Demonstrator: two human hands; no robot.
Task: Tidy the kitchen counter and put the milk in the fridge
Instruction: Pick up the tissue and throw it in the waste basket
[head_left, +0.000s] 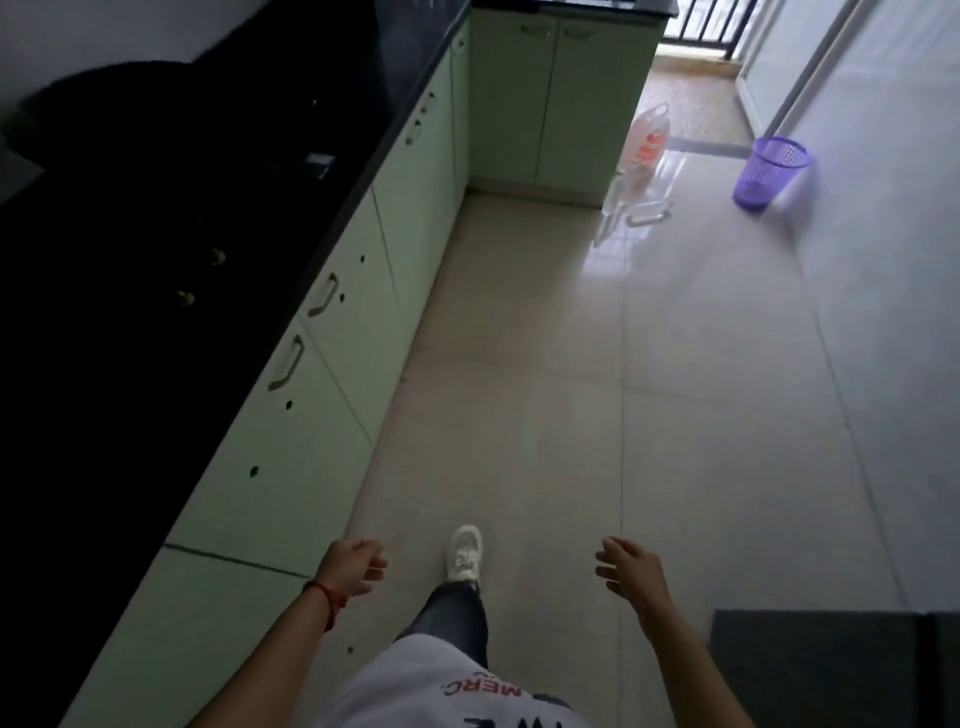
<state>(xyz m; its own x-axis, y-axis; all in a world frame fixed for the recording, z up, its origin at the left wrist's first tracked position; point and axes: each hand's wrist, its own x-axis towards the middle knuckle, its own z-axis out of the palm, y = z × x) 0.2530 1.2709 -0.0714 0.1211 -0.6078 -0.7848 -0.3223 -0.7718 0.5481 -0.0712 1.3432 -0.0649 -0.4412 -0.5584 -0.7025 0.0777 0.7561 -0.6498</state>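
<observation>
Two empty hands, left (356, 566) and right (631, 569) (fingers loose); one purple basket (769, 171).

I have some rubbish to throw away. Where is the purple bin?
In the head view the purple bin stands on the floor at upper right, against the right-hand wall, right of the plastic bag.

Head-height view, angled down at floor (571, 389)

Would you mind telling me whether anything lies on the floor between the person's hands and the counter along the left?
Nothing visible does. Both the left hand and the right hand are empty, and the counter runs right beside the left one. The bag and purple basket sit far ahead. No milk or fridge shows.
</observation>
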